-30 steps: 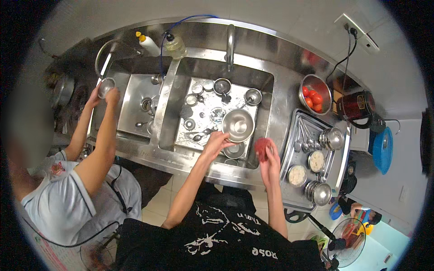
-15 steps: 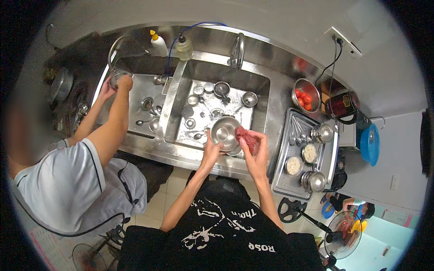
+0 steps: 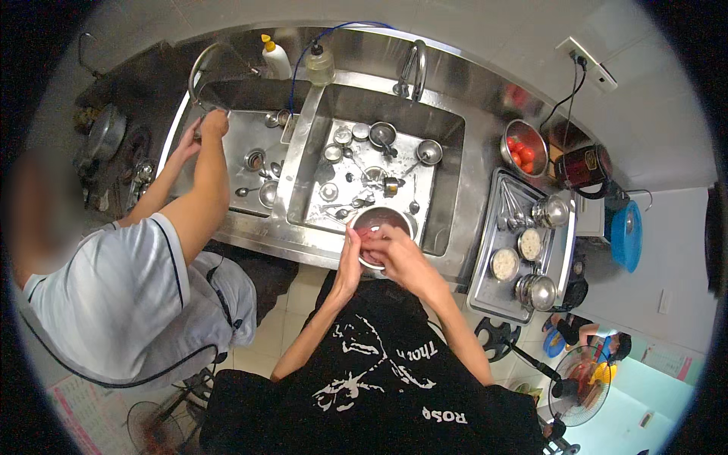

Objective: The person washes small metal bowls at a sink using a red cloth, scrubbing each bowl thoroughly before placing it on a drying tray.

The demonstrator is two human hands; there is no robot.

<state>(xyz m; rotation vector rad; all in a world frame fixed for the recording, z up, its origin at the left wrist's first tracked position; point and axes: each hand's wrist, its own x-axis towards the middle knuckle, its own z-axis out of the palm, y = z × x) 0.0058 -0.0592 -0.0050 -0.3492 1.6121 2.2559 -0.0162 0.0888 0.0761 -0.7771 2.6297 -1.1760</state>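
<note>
I hold a round steel bowl (image 3: 381, 221) over the near edge of the right sink basin (image 3: 364, 163). My left hand (image 3: 350, 256) grips its left rim. My right hand (image 3: 396, 254) presses a small red sponge (image 3: 369, 236) into the bowl; the sponge is mostly hidden by my fingers. Several small steel bowls, cups and spoons lie in the basin beyond the bowl.
A person in a grey shirt (image 3: 121, 296) stands at my left, hands at the left basin (image 3: 254, 152) under a faucet. A metal tray (image 3: 485, 292) with steel bowls lies at the right. A bowl of tomatoes (image 3: 523, 148), a red pot (image 3: 582, 165), soap bottles (image 3: 277, 57) stand behind.
My right hand brought the red sponge from the counter edge into the bowl. The bowl came nearer to me, and both hands closed around it.
</note>
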